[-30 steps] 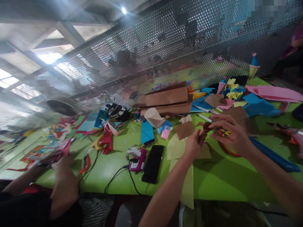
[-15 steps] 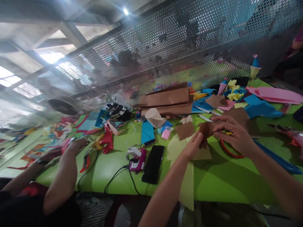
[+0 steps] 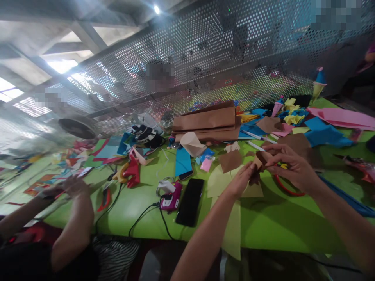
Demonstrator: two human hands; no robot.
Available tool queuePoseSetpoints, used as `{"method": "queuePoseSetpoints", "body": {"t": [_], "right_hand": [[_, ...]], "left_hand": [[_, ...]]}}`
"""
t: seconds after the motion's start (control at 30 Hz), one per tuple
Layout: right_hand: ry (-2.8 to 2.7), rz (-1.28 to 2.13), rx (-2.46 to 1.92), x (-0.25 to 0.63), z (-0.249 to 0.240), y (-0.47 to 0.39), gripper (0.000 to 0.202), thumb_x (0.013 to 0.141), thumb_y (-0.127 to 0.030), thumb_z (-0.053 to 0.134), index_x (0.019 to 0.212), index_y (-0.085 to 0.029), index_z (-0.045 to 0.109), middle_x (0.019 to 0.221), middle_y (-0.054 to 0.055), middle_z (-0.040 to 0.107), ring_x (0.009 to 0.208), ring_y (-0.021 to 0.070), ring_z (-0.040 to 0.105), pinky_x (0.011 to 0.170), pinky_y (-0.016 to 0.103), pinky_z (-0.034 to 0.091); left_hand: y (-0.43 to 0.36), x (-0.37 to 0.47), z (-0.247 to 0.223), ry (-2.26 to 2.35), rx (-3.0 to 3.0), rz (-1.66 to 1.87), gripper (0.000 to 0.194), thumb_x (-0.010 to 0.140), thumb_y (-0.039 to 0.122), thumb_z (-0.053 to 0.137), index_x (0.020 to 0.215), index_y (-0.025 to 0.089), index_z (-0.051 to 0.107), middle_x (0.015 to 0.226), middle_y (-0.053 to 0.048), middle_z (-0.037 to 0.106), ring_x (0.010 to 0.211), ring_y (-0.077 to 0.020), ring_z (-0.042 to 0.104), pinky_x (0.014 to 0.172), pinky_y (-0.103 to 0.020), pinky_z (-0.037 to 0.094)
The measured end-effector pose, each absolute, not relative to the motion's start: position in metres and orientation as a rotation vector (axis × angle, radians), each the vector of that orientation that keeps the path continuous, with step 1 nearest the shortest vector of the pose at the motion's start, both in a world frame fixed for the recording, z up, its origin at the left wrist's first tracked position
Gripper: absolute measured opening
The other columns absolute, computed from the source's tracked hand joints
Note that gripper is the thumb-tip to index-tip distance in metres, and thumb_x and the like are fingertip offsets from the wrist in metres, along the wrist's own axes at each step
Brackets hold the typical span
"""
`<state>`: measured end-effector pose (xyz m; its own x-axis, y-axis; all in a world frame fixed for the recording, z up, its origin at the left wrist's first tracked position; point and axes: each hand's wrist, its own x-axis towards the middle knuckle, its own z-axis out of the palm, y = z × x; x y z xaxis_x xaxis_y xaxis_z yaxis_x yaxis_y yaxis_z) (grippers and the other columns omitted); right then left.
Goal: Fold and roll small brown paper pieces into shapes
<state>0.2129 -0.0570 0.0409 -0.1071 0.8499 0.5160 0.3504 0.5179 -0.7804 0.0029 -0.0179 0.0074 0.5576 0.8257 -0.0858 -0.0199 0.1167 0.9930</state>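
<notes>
Green worktop (image 3: 140,203), littered with coloured paper scraps; perforated metal screen behind it. Your left hand (image 3: 241,180) and right hand (image 3: 290,166) meet above the worktop's middle, over a pale yellow sheet (image 3: 216,181). Both hold a small brown paper piece (image 3: 261,158): left grip pinches its lower edge between thumb and fingertips; right grip is curled around its far side, fingers pressed on the paper. A red ring (image 3: 285,189) lies just under your right hand. A black phone (image 3: 190,201) and a pink device (image 3: 171,199) lie side by side to the left. A co-worker's hands (image 3: 70,187) work at far left, blurred.
</notes>
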Motion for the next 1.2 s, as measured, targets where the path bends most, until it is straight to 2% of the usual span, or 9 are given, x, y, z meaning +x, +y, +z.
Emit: {"method": "queuePoseSetpoints", "body": {"t": [0.1, 0.27, 0.37, 0.53, 0.7, 0.9, 1.03, 1.13, 1.2], "right_hand": [[-1.687, 0.570, -1.027, 0.210, 0.039, -0.058, 0.005, 0.095, -0.037, 0.079, 0.092, -0.033, 0.081, 0.138, 0.006, 0.066, 0.137, 0.0313, 0.060, 0.114, 0.051, 0.048], [-1.559, 0.456, -1.096, 0.200, 0.037, -0.060, 0.007, 0.094, -0.038, 0.079, 0.090, -0.032, 0.081, 0.131, 0.007, 0.069, 0.132, 0.0323, 0.063, 0.113, 0.052, 0.051], [-1.479, 0.390, -1.136, 0.197, 0.035, -0.059, 0.011, 0.092, -0.040, 0.080, 0.088, -0.030, 0.080, 0.126, 0.008, 0.071, 0.129, 0.0338, 0.065, 0.114, 0.057, 0.052], [-1.406, 0.409, -1.188, 0.194, 0.030, -0.060, 0.010, 0.094, -0.041, 0.078, 0.089, -0.033, 0.080, 0.126, 0.008, 0.070, 0.128, 0.0341, 0.065, 0.114, 0.063, 0.052], [-1.462, 0.438, -1.179, 0.194, 0.031, -0.062, 0.011, 0.094, -0.043, 0.078, 0.088, -0.034, 0.079, 0.126, 0.008, 0.070, 0.125, 0.0349, 0.066, 0.110, 0.064, 0.054], [-1.454, 0.452, -1.192, 0.199, 0.032, -0.059, 0.022, 0.087, -0.046, 0.085, 0.100, -0.031, 0.076, 0.132, 0.010, 0.067, 0.118, 0.0331, 0.068, 0.098, 0.057, 0.061], [-1.539, 0.489, -1.199, 0.204, 0.032, -0.056, 0.022, 0.092, -0.050, 0.079, 0.088, -0.029, 0.081, 0.124, 0.009, 0.071, 0.126, 0.0345, 0.066, 0.109, 0.058, 0.054], [-1.457, 0.574, -1.207, 0.208, 0.034, -0.054, 0.025, 0.090, -0.052, 0.081, 0.087, -0.028, 0.083, 0.122, 0.010, 0.071, 0.125, 0.0333, 0.066, 0.105, 0.051, 0.055], [-1.360, 0.646, -1.206, 0.210, 0.035, -0.054, 0.025, 0.088, -0.052, 0.083, 0.087, -0.026, 0.083, 0.124, 0.010, 0.070, 0.124, 0.0323, 0.066, 0.101, 0.047, 0.056]], "left_hand": [[-0.016, 0.006, -0.003, 0.675, 1.311, 0.736, 0.066, 0.088, 0.085, 0.063, 0.097, 0.021, 0.051, 0.074, 0.006, 0.043, 0.060, -0.0090, 0.040, 0.056, -0.023, 0.035], [-0.023, 0.011, -0.013, 0.759, 1.448, 0.798, 0.064, 0.102, 0.076, 0.050, 0.126, 0.018, 0.061, 0.091, -0.001, 0.056, 0.075, -0.0127, 0.050, 0.071, -0.027, 0.045], [-0.031, 0.011, -0.009, 0.770, 1.483, 0.756, 0.065, 0.107, 0.072, 0.037, 0.129, 0.016, 0.063, 0.092, -0.004, 0.059, 0.079, -0.0159, 0.053, 0.074, -0.029, 0.048], [-0.037, 0.012, 0.005, 0.869, 1.750, 0.727, 0.052, 0.108, 0.061, 0.043, 0.139, 0.021, 0.057, 0.111, -0.009, 0.069, 0.098, -0.0243, 0.063, 0.092, -0.036, 0.051], [-0.035, 0.015, 0.011, 1.030, 1.895, 0.658, 0.032, 0.108, 0.049, 0.045, 0.122, 0.024, 0.058, 0.100, -0.008, 0.071, 0.092, -0.0273, 0.067, 0.090, -0.038, 0.052], [-0.033, 0.014, 0.007, 1.017, 1.881, 0.728, 0.030, 0.109, 0.048, 0.047, 0.123, 0.025, 0.060, 0.109, -0.010, 0.074, 0.103, -0.0287, 0.069, 0.092, -0.038, 0.053], [-0.030, 0.013, 0.002, 0.946, 1.744, 0.765, 0.040, 0.107, 0.059, 0.047, 0.115, 0.023, 0.061, 0.096, -0.007, 0.070, 0.085, -0.0228, 0.064, 0.079, -0.033, 0.050], [-0.024, 0.007, 0.004, 0.799, 1.550, 0.722, 0.057, 0.106, 0.070, 0.037, 0.101, 0.019, 0.063, 0.078, -0.003, 0.061, 0.068, -0.0170, 0.053, 0.067, -0.030, 0.044], [-0.019, 0.000, 0.009, 0.742, 1.507, 0.659, 0.062, 0.102, 0.076, 0.042, 0.094, 0.018, 0.063, 0.075, -0.003, 0.061, 0.066, -0.0155, 0.051, 0.066, -0.030, 0.043]]}}
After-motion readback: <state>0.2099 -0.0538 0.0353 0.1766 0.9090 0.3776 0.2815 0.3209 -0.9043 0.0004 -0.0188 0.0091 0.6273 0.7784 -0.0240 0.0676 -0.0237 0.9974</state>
